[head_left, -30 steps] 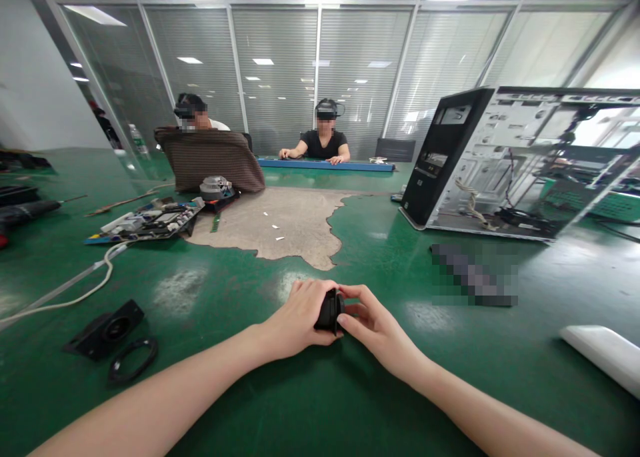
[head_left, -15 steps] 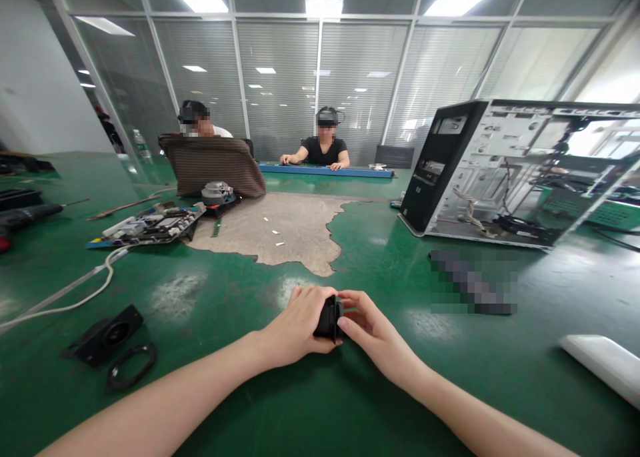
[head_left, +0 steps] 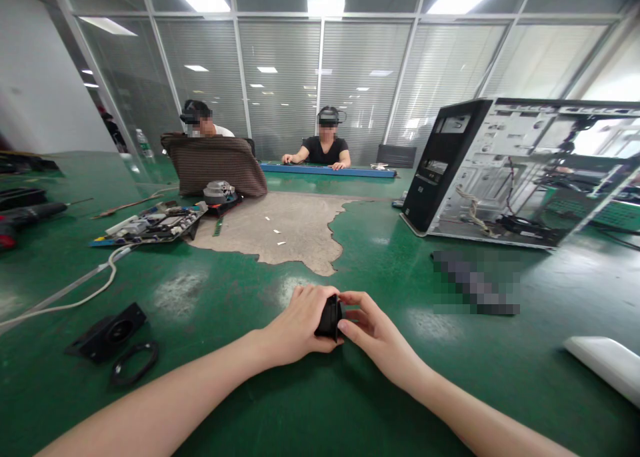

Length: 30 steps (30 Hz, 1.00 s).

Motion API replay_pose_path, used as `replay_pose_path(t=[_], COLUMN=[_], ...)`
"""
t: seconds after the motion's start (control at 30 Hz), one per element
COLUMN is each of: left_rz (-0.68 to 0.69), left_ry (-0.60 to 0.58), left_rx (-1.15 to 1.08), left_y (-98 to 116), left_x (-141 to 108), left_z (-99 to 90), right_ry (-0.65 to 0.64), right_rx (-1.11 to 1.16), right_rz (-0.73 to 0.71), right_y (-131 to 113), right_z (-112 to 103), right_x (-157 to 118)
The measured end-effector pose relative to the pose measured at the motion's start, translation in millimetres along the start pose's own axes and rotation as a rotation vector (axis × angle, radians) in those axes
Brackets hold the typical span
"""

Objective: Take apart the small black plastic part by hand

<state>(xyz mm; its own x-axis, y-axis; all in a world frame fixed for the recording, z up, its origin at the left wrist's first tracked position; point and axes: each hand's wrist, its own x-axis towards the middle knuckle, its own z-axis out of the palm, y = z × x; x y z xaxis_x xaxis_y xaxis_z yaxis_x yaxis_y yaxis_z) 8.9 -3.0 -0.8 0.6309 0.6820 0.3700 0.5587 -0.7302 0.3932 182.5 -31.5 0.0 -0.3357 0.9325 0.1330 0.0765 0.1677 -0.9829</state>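
A small black part [head_left: 330, 318] is held between my hands over the green table, low in the middle of the head view. My left hand [head_left: 299, 323] wraps round it from the left, with the thumb beneath. On its right side, my right hand [head_left: 369, 322] pinches the rim with bent fingers and thumb. The fine shape of the part is hidden by my fingers. To the left lie a black bracket with a round opening [head_left: 107, 333] and a black ring [head_left: 134, 363].
An open computer case [head_left: 440, 170] stands at the right. A circuit board [head_left: 155, 225], a brown cloth [head_left: 215, 167] and a drill [head_left: 30, 215] lie to the left. A white object [head_left: 603, 363] is at the right edge. Two people sit across the table [head_left: 240, 403].
The view has shifted very slightly. Both hands stay on the black part, which appears turned a little, with less of its right-hand piece showing.
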Motion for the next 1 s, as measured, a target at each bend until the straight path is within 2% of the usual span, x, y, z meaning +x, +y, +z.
replay_pose_path(t=[0.13, 0.23, 0.53, 0.7, 1.0], left_rz=[-0.009, -0.001, 0.002, 0.010, 0.017], left_ry=[-0.010, -0.016, -0.021, -0.014, -0.018], left_rx=[0.006, 0.006, 0.014, 0.011, 0.013], left_y=[0.2, 0.4, 1.6, 0.6, -0.2], left_x=[0.2, 0.7, -0.5, -0.9, 0.8], left_z=[-1.2, -1.2, -3.0, -2.8, -0.7], right_ry=[-0.039, -0.022, -0.033, -0.095, -0.050], right_rx=[0.003, 0.004, 0.021, 0.082, 0.067], right_rz=[-0.045, -0.090, 0.018, -0.040, -0.004], right_y=[0.4, 1.7, -2.2, -0.9, 2.4], right_z=[-0.4, 0.3, 0.0, -1.1, -1.7], right_x=[-1.6, -2.5, -0.5, -2.1, 0.6])
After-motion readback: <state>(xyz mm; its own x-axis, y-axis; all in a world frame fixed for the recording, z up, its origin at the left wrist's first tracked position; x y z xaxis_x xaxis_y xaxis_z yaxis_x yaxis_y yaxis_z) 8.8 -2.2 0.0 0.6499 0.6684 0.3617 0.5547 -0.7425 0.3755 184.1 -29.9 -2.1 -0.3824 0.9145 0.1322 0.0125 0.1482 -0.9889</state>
